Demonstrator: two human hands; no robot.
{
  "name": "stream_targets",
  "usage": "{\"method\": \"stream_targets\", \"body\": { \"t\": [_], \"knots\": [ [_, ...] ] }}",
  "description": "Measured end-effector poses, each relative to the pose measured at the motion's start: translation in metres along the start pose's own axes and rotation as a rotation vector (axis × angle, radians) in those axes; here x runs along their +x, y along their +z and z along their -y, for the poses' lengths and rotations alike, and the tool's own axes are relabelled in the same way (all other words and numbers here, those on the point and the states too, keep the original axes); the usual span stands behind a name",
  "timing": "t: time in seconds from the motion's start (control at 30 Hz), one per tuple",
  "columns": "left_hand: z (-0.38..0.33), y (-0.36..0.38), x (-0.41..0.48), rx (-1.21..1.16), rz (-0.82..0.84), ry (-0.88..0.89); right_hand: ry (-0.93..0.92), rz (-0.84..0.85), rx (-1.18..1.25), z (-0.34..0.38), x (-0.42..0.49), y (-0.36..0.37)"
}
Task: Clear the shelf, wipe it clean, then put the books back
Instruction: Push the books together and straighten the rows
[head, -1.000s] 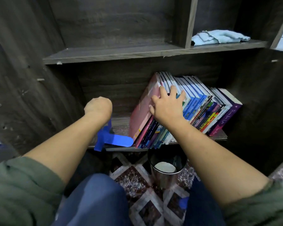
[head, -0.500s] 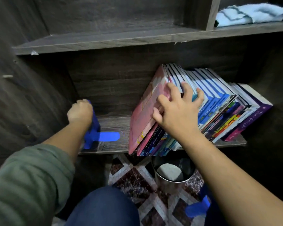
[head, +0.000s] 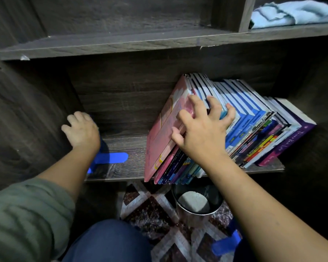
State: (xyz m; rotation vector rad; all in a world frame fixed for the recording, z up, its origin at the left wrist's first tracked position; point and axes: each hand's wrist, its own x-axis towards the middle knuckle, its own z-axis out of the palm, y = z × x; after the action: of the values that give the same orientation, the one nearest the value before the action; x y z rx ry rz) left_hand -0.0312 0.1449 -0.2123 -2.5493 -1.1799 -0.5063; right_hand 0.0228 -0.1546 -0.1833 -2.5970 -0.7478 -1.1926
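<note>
Pink book (head: 163,133), blue strap (head: 112,158)

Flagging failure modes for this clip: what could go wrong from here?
1. The books lean; the blue bookend, held by the left hand, sits apart, so only the right hand props them. They could topple.
2. Their lower corners reach the shelf edge above the bucket; one might drop in.

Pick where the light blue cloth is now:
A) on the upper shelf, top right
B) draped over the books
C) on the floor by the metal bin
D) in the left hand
A: the light blue cloth lies crumpled on the upper shelf, right of the upright divider.
</note>
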Motion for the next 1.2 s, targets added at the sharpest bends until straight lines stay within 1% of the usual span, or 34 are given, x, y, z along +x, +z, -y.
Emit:
{"method": "stream_targets", "body": {
  "t": [0.07,0.1,0.2,0.23,0.3,0.37,0.47,0.57,0.63,0.7,0.77,0.83,0.9,1.03,1.13,1.2],
  "knots": [
    [-0.017,-0.023,-0.014,-0.032,-0.033,0.043,-0.005,0.02,0.049,-0.002,0.0,-0.003],
    [-0.027,-0.034,-0.022,-0.102,-0.032,0.094,0.004,0.023,0.103,-0.003,0.0,-0.005],
    [-0.059,-0.07,-0.048,-0.324,-0.013,0.323,0.072,-0.024,0.33,-0.014,0.001,-0.016],
    [-0.067,-0.082,-0.056,-0.381,-0.023,0.408,0.092,-0.049,0.372,-0.018,0.0,-0.02],
    [-0.077,-0.105,-0.068,-0.462,-0.061,0.571,0.117,-0.071,0.377,-0.03,-0.002,-0.025],
    [-0.085,-0.127,-0.077,-0.531,-0.107,0.699,0.145,-0.061,0.339,-0.043,-0.003,-0.026],
    [-0.1,-0.15,-0.086,-0.639,-0.159,0.821,0.159,0.001,0.334,-0.061,-0.008,-0.024],
    [-0.122,-0.159,-0.099,-0.762,-0.116,0.903,0.142,0.032,0.396,-0.073,-0.014,-0.022],
    [-0.134,-0.159,-0.106,-0.763,-0.068,0.898,0.163,0.023,0.42,-0.081,-0.017,-0.021],
    [-0.142,-0.157,-0.112,-0.721,-0.051,0.831,0.19,0.03,0.414,-0.085,-0.019,-0.019],
    [-0.148,-0.154,-0.116,-0.705,-0.042,0.748,0.174,0.052,0.377,-0.085,-0.022,-0.016],
    [-0.154,-0.154,-0.118,-0.695,-0.078,0.698,0.142,0.074,0.362,-0.083,-0.023,-0.013],
    [-0.161,-0.156,-0.118,-0.69,-0.126,0.666,0.138,0.093,0.42,-0.083,-0.023,-0.011],
    [-0.166,-0.16,-0.119,-0.767,-0.098,0.611,0.134,0.1,0.566,-0.09,-0.023,-0.011],
    [-0.163,-0.16,-0.118,-0.821,-0.117,0.536,0.129,0.119,0.595,-0.093,-0.024,-0.012],
    [-0.158,-0.16,-0.116,-0.845,-0.103,0.472,0.114,0.102,0.591,-0.094,-0.024,-0.011]
  ]
}}
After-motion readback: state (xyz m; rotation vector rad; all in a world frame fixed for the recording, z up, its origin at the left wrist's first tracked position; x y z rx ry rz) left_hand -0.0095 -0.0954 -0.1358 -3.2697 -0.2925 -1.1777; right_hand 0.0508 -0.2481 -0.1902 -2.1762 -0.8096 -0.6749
